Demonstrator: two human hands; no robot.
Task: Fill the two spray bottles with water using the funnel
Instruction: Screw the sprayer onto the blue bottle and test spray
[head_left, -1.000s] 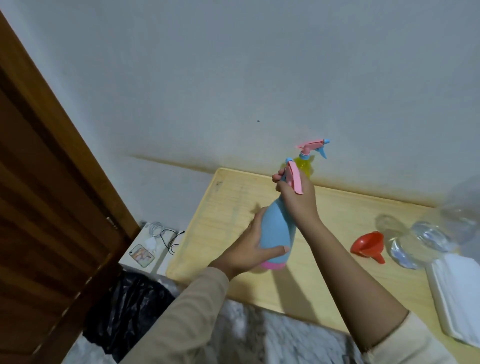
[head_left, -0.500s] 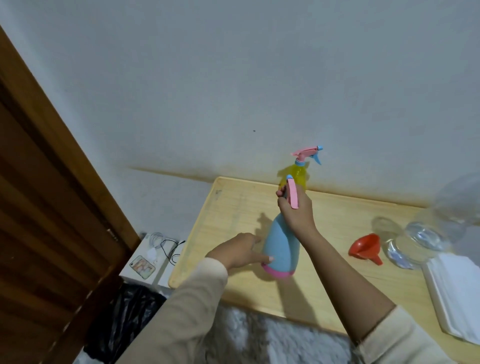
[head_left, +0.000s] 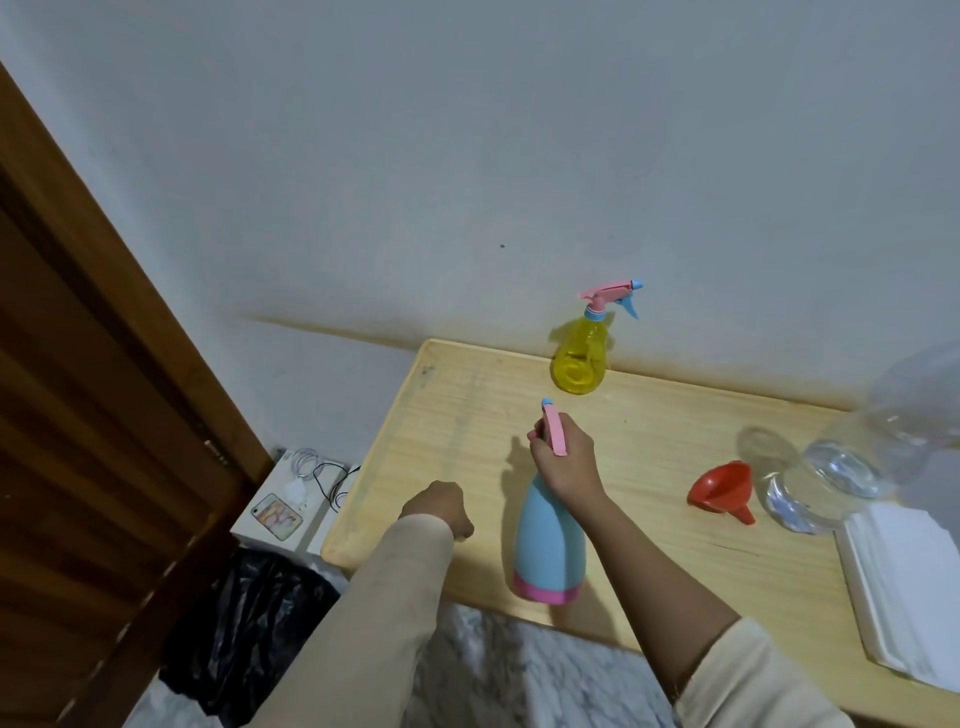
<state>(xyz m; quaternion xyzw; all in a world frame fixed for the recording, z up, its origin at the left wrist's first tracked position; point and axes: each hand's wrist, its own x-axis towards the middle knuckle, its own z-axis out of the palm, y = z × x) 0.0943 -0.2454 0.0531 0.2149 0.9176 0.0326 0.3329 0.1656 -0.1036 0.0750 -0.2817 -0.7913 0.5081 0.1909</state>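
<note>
The left hand (head_left: 441, 512) has let go of the light-blue plastic spray bottle with the pink base (head_left: 549, 545) and drawn back to its own side. Its fingers are now loosely curled on nothing, just over or on the pale wooden tabletop (head_left: 467, 410). The right hand (head_left: 563, 457) alone holds the bottle, its fingers wrapped round the pink spray head (head_left: 553, 431). The bottle stands upright near the front edge. The yellow translucent spray bottle (head_left: 579, 358) stands capped by the wall. The red plastic funnel (head_left: 719, 488) lies on its side beside the clear water container (head_left: 841, 467). Twisting the head off with the body unsteadied could spin or tip the bottle over that edge.
</note>
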